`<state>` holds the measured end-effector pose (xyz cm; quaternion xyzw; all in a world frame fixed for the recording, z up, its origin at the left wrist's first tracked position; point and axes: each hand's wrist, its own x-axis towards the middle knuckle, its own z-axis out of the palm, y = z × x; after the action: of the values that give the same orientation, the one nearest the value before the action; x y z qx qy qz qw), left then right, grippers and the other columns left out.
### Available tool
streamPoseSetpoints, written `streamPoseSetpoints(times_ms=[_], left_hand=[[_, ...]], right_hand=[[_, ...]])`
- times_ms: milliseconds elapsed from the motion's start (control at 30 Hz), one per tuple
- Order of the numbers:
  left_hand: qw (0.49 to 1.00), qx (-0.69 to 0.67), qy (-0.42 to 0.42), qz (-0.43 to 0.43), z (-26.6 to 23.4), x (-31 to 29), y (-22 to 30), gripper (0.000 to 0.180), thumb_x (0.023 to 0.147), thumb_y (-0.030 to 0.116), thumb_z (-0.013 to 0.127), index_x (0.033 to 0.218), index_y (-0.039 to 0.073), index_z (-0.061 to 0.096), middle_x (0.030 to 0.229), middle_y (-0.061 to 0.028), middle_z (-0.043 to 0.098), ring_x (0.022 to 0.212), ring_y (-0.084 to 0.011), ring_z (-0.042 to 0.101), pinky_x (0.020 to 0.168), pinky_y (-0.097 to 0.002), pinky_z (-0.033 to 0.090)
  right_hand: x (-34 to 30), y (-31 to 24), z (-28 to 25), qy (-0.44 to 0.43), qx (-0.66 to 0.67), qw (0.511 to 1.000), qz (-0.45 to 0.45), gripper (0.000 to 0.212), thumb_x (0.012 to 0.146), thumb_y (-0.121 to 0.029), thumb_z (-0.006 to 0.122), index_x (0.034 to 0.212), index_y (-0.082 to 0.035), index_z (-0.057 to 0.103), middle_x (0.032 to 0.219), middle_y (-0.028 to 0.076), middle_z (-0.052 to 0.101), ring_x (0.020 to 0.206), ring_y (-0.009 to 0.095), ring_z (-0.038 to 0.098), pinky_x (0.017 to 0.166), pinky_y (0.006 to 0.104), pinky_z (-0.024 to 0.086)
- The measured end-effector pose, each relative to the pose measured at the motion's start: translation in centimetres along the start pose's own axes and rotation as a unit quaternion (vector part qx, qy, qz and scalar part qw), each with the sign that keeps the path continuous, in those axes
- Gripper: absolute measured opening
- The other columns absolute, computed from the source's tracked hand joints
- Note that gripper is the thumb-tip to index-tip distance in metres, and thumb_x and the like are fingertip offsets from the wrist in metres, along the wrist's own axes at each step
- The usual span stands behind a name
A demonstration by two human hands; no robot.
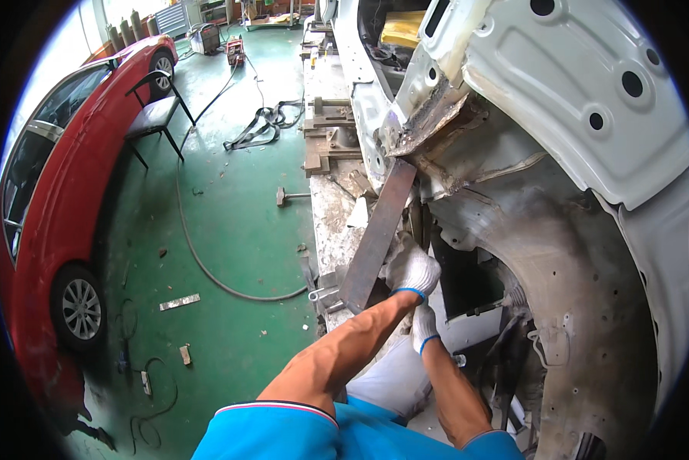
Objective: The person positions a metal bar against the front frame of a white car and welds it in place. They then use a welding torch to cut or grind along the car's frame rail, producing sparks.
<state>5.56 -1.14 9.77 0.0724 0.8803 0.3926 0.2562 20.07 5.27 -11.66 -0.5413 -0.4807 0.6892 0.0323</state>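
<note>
My left hand (413,270), in a white knit glove with a blue cuff, is closed beside a long flat steel bar (381,226). The bar slants from the torn, rusty metal edge (435,121) of a car body down to the bench-like frame. What the left fingers grip is hidden behind the glove. Just below it, my right hand (423,328), gloved the same way, is curled shut, its fingers mostly turned out of sight. Both hands sit close together, one above the other, left of the stripped wheel arch (559,284).
A steel straightening bench (333,211) with clamps runs along my left. On the green floor lie a hammer (283,197), black straps (264,126), a hose (199,261) and a metal strip (180,302). A chair (157,115) stands by a red car (91,161).
</note>
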Motion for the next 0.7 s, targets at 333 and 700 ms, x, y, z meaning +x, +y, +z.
streamPoseSetpoints(times_ms=[333, 700], left_hand=[[1.000, -0.010, -0.012, -0.013, 0.4, 0.2, 0.1, 0.072, 0.093, 0.026, 0.066, 0.155, 0.000, 0.041, 0.112, -0.0263, 0.076, 0.103, -0.0440, 0.076, 0.087, -0.0547, 0.060], [0.998, -0.018, 0.029, 0.051, 1.8, 0.7, -0.7, 0.083, 0.090, 0.023, 0.065, 0.161, -0.007, 0.035, 0.096, -0.0222, 0.078, 0.086, -0.0414, 0.078, 0.074, -0.0538, 0.062]], right_hand=[[-3.7, -3.0, 1.3, -0.007, 0.011, 1.000, -0.021, 0.057, 0.112, -0.055, 0.046, 0.069, -0.019, 0.048, 0.051, 0.001, 0.041, 0.039, 0.021, 0.041, 0.041, 0.0396, 0.033], [-8.8, -6.1, -1.2, -0.079, 0.011, 0.995, -0.052, 0.057, 0.112, -0.057, 0.051, 0.070, -0.019, 0.049, 0.053, 0.000, 0.043, 0.040, 0.017, 0.040, 0.040, 0.0363, 0.033]])
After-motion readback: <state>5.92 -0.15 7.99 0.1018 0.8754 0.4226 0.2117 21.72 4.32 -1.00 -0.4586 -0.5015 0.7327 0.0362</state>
